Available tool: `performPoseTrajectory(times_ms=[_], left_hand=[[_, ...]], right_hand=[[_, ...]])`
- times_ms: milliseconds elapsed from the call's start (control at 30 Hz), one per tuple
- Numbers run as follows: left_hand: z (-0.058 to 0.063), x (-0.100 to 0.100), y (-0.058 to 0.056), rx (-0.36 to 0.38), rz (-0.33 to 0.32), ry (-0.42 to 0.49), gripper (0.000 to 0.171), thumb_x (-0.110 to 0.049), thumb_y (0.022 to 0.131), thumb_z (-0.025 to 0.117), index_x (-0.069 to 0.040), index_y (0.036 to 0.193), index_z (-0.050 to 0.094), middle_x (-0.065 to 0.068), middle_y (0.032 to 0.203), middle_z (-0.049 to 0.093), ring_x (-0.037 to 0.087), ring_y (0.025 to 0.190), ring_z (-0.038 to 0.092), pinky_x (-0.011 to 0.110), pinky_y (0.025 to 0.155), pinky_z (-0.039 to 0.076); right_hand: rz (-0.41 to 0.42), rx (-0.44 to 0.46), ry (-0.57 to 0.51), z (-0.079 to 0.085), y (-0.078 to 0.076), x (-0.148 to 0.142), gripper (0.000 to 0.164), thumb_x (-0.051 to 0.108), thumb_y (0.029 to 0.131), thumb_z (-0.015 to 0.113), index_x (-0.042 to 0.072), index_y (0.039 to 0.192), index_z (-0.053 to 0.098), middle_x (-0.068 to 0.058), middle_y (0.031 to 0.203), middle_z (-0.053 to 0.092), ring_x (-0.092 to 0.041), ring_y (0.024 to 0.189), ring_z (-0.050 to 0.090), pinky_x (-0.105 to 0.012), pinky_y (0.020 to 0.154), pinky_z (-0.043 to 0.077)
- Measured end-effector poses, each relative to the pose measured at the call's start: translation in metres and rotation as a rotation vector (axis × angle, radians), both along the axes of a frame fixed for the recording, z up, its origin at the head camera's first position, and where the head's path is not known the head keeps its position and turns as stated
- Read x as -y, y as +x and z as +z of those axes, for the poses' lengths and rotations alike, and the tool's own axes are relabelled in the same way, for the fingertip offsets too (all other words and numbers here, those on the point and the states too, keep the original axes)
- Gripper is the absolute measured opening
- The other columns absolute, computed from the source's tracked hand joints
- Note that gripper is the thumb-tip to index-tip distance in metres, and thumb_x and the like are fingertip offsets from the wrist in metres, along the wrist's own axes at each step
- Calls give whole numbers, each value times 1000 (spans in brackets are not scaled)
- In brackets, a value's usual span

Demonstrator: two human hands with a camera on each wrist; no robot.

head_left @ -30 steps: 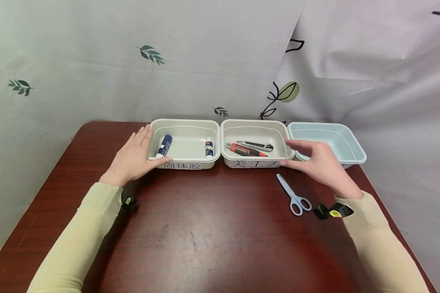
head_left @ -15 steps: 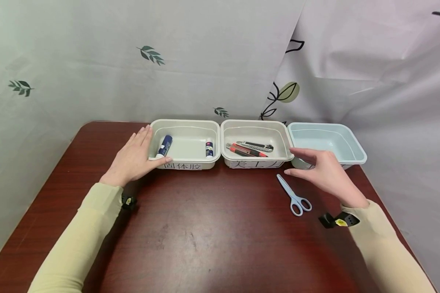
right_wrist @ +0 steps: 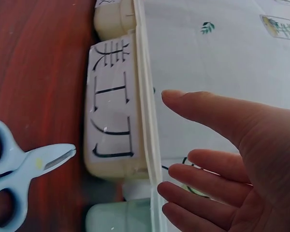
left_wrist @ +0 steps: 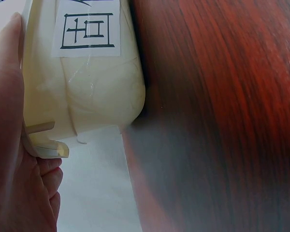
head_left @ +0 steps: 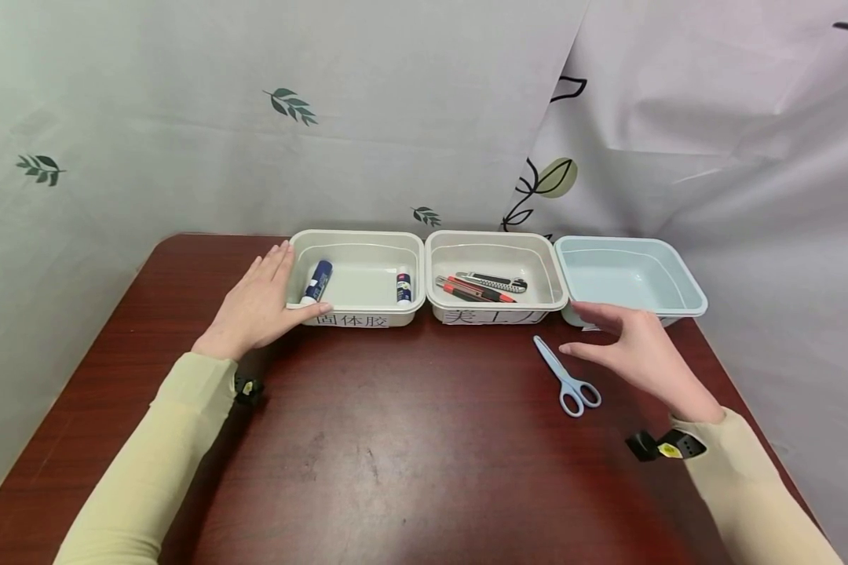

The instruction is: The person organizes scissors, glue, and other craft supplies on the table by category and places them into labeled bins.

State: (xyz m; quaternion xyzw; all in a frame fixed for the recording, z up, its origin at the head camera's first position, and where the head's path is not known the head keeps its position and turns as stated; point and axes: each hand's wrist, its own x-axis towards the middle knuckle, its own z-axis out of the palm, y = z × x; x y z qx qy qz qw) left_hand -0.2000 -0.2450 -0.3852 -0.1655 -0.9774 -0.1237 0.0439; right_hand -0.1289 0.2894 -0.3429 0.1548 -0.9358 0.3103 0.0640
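My left hand (head_left: pixel 250 302) rests on the left end of a cream bin (head_left: pixel 356 255), thumb along its front rim and straight fingers along its side. Inside that bin lie two glue sticks, one at the left (head_left: pixel 316 282) and a smaller one at the right (head_left: pixel 403 287). My right hand (head_left: pixel 636 349) hovers in front of the light blue bin (head_left: pixel 629 271), thumb and fingers apart, holding nothing. Just left of it, pale blue scissors (head_left: pixel 567 378) lie on the table, handles toward me; the right wrist view also shows these scissors (right_wrist: pixel 36 162).
A second cream bin (head_left: pixel 495 255) stands between the other two and holds several utility knives (head_left: pixel 477 288). Labels with Chinese characters are on the bin fronts. A patterned light curtain (head_left: pixel 396 118) hangs behind the dark red wooden table (head_left: pixel 396 439).
My right hand has left the right corner of the middle bin and moved right and toward me. The left hand, bins and scissors stay where they were.
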Motion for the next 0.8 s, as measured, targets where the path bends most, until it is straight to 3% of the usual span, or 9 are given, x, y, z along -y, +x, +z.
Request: performPoseTrajectory(times_ms=[167,400,667,800], left_hand=[[0,0,0,2,-2,0,115,-75,91,55,8,159,14,25,166,12,36,153,10,49,124,7],[1,0,0,9,-1,4,115,-74,91,55,8,159,13,25,166,12,34,154,8,48,124,6],[1,0,0,4,-2,-1,116,-75,90,55,8,159,13,25,166,12,35,154,10,47,124,5],[1,0,0,7,1,-3,116,-76,90,55,8,159,13,25,166,12,36,153,10,47,124,5]], right_hand=[[-14,11,43,-8,6,-6,64,38,76,92,10,130,71,-3,118,73,-24,110,68,-9,92,39],[-27,45,90,-21,12,-11,69,42,75,91,6,130,70,-9,118,73,-27,111,67,-36,89,49],[-13,106,92,-37,18,-13,77,43,72,93,3,133,68,-13,120,72,-28,107,69,-46,86,54],[-3,173,43,-44,23,-13,79,39,71,94,1,134,66,-14,117,72,-26,101,71,-44,82,59]])
